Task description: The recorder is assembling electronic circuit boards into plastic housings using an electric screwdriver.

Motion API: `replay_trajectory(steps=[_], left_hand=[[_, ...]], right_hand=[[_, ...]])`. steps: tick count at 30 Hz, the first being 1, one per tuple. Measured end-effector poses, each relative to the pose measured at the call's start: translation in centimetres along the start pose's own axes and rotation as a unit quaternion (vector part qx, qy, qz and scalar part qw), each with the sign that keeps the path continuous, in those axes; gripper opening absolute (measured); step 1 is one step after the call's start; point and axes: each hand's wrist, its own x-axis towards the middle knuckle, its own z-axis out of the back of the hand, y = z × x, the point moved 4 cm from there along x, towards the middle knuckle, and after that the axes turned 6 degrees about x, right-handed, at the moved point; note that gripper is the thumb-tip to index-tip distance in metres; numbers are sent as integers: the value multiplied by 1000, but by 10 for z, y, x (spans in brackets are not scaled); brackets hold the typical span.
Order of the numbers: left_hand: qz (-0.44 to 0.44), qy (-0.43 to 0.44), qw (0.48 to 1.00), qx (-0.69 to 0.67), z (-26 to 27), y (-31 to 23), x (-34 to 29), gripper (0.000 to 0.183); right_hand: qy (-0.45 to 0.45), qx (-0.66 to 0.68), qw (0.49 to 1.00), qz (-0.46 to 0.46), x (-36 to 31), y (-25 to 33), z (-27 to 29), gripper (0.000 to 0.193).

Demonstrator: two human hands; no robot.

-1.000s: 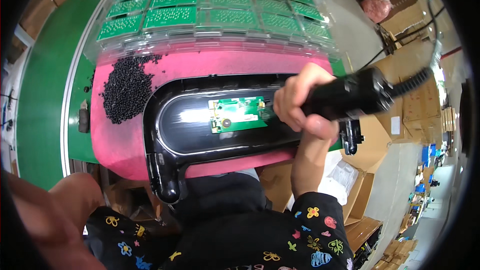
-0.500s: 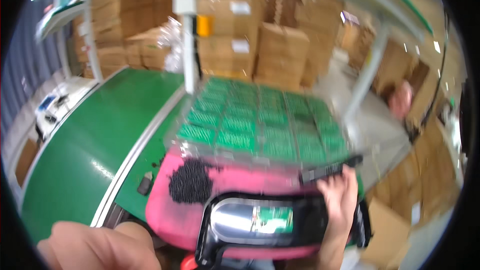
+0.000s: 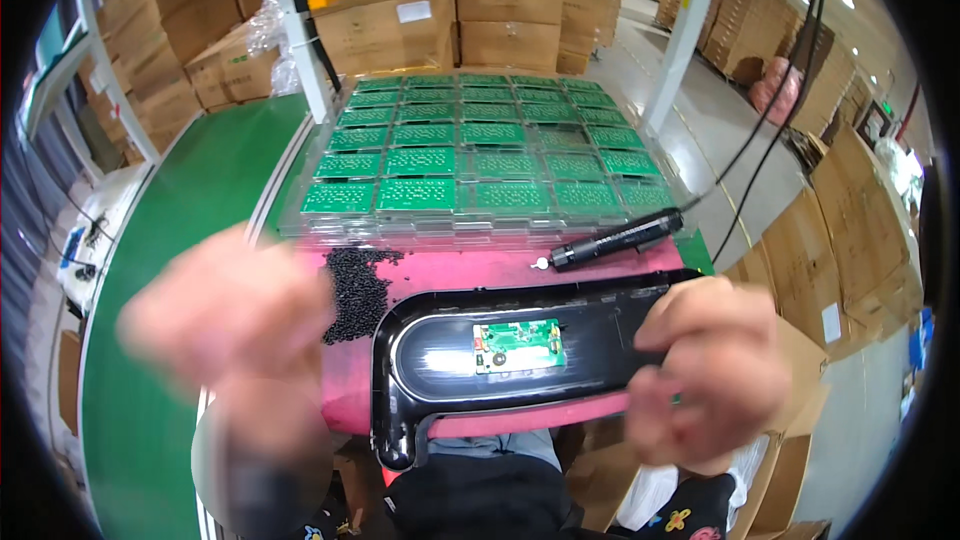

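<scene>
Stacked brown cardboard boxes (image 3: 400, 10) fill the background of the head view, from about ten o'clock to one o'clock, and more flattened cartons (image 3: 850, 230) lie at three o'clock. Below them, at nine o'clock, runs a green conveyor belt (image 3: 190, 200). In the middle, toward twelve o'clock, stands a stack of clear plastic trays (image 3: 480, 225) that carry rows of green circuit boards (image 3: 420, 162).

Just below the trays lies a pink mat (image 3: 470, 268). On the mat, at about ten o'clock from the centre, is a heap of small black pellets (image 3: 355, 290). At two o'clock from the centre a black electric screwdriver (image 3: 617, 239) lies on the mat, its tip pointing to the left and its cable going up to the right.

At the centre, a little toward six o'clock, lies a long black plastic housing (image 3: 500, 370) on the mat, with a small green circuit board (image 3: 518, 345) seated inside it.

Right hand (image 3: 710, 380) is at four o'clock and touches the right end of the housing; its fingers (image 3: 690, 315) are curled over the edge and seem to grasp it, though the blur makes this unsure. Left hand (image 3: 225, 320) is at eight o'clock, beside the pellets, very blurred, so I cannot tell if its fingers are released or clenched.
</scene>
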Motion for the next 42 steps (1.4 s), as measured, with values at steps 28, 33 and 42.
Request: replay_trajectory(steps=[28, 33, 42], left_hand=[[311, -420, 801, 294, 172, -50, -132, 28], [347, -442, 794, 233, 197, -82, -141, 34], [397, -490, 768, 112, 293, -90, -156, 34]], right_hand=[[-110, -130, 983, -66, -103, -40, 0, 25], [-83, -88, 978, -171, -132, -87, -33, 33], [-73, -25, 959, -272, -155, -106, -43, 29]])
